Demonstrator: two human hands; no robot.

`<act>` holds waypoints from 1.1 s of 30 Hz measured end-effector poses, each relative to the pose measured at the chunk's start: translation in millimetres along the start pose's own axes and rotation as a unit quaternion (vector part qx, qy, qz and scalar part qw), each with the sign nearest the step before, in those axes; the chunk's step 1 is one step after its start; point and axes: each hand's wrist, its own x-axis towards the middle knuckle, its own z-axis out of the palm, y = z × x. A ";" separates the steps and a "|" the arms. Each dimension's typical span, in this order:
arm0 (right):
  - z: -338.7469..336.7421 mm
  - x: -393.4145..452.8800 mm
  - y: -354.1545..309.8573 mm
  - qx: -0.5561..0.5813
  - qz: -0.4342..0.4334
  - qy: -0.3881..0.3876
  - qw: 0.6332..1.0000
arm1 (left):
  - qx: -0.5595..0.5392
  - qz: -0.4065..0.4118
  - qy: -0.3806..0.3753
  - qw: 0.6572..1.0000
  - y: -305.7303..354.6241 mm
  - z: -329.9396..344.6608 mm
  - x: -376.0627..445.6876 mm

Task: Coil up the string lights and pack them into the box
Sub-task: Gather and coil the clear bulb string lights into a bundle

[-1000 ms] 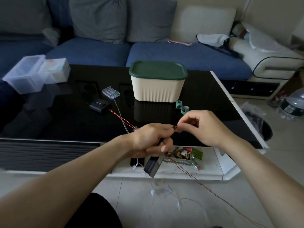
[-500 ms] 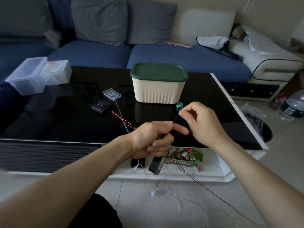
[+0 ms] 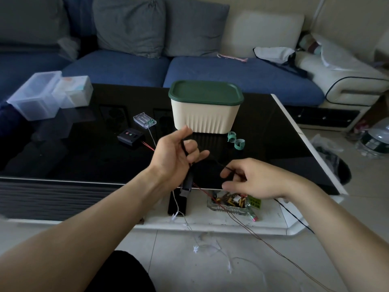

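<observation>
The box (image 3: 205, 111) is lidded, so its inside cannot be seen. The thin dark wire (image 3: 219, 164) between the two hands is too fine to follow against the black table (image 3: 84, 161). The left hand (image 3: 175, 155) covers part of a black pack (image 3: 187, 183). The copper wire (image 3: 273, 247) runs off the bottom edge.

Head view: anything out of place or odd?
Yes. The cream ribbed box still wears its dark green lid, so nothing can go in yet. Thin white string lights trail loose across the tiled floor, uncoiled.
</observation>
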 end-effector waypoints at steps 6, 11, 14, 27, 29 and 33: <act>22.1 -5.7 -27.3 -0.059 -0.013 -0.058 0.996 | -0.048 0.024 -0.018 0.998 4.4 -2.6 -3.0; 31.7 -3.4 -42.9 -0.069 -0.059 -0.056 0.994 | 0.043 -0.003 -0.053 0.998 -2.4 1.0 -8.2; 29.2 0.7 -49.8 -0.019 -0.113 0.047 0.992 | 0.118 -0.100 -0.095 0.983 -5.5 5.1 -15.3; 3.1 8.5 -20.2 0.043 -0.173 0.287 0.941 | 0.286 -0.120 -0.163 0.937 -20.5 0.3 -19.7; 0.6 8.6 -14.6 0.071 -0.182 0.265 0.944 | 0.292 -0.149 -0.180 0.927 -22.7 -1.2 -19.6; -1.5 8.9 -6.9 0.126 -0.171 0.159 0.964 | 0.284 -0.198 -0.201 0.916 -22.9 -3.2 -19.5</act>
